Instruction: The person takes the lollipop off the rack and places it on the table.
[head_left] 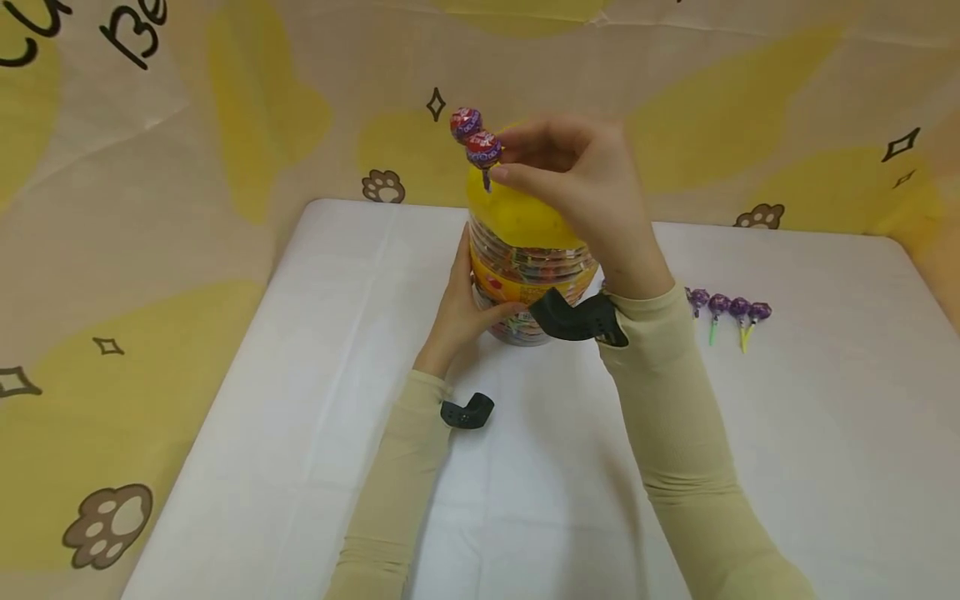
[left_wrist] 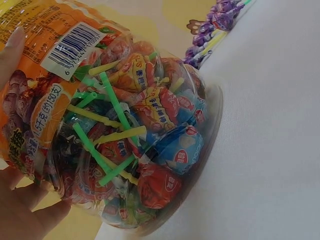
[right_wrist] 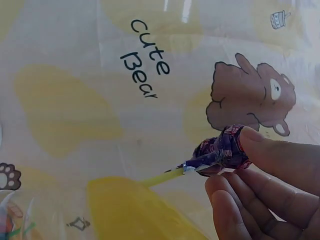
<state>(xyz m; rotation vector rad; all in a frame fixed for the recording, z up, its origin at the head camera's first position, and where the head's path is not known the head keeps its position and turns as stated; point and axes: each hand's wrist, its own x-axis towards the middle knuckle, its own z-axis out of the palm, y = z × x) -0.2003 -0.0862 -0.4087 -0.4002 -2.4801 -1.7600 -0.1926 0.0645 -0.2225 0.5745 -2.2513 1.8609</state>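
A clear plastic jar (head_left: 532,267) full of wrapped lollipops stands on the table, with a yellow lid (head_left: 525,217) on top and an orange label (left_wrist: 30,100) round its middle. My left hand (head_left: 461,312) grips the jar's side, thumb across the front. Over the lid, my right hand (head_left: 585,171) pinches a purple-and-red wrapped lollipop (right_wrist: 220,152) by its head. Its yellow stick (right_wrist: 162,177) points down to the lid's edge in the right wrist view. Just behind it, the head view shows a second lollipop (head_left: 466,123) in a similar wrapper.
A row of purple-wrapped lollipops (head_left: 738,310) with green and yellow sticks lies on the white table (head_left: 825,433), right of the jar and partly behind my right forearm. A printed cloth (head_left: 285,108) with paw and bear drawings hangs behind the table.
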